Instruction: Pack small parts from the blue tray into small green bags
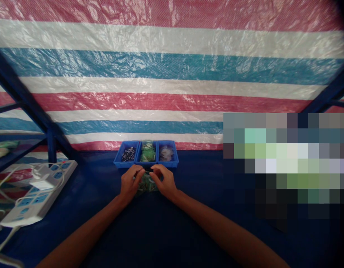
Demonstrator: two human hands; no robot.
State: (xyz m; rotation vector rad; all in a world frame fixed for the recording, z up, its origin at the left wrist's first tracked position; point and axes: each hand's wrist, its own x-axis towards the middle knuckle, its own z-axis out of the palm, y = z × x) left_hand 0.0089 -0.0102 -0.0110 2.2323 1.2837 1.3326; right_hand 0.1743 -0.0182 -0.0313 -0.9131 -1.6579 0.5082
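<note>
My left hand (129, 183) and my right hand (164, 181) meet low in the middle of the view. Their fingertips close on the top of a clear packet with green contents (146, 185), which lies on the dark blue table surface (161, 223). The hands hide much of the packet. Just beyond them stand several joined blue plastic bins: the left bin (127, 160) holds small dark and silver cylinders, the middle bin (147, 160) holds green packets, and the right bin (167, 159) holds clear bagged items.
A white power strip (35, 193) with a plug and cables lies at the left of the table. Blue metal shelf framing (26, 100) rises at the left. A striped plastic tarp (172, 74) hangs behind. A pixelated patch (283, 167) covers the right side.
</note>
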